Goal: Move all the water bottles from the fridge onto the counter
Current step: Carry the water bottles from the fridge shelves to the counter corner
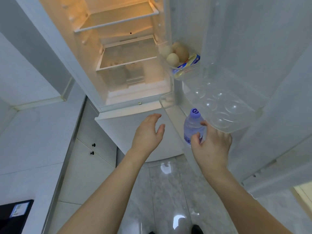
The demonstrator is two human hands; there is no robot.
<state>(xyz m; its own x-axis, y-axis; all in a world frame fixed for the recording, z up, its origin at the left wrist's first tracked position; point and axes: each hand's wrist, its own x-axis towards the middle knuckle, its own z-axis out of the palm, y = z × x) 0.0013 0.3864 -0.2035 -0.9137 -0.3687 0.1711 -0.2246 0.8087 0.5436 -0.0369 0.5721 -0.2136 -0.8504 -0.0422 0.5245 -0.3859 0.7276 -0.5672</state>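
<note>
Down in the fridge door, the right hand pinches a water bottle loosely and could drop it, while the left hand hangs open.

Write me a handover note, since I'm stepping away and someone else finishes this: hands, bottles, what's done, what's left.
Right hand: fingers and thumb curled round the water bottle, which stands in the fridge door, under the clear egg tray.
Left hand: open, holding nothing, in front of the fridge.
Done: nothing that shows; the counter is out of view.
Left: lift this bottle out and set it on the counter. No other bottle is visible on the shelves.
</note>
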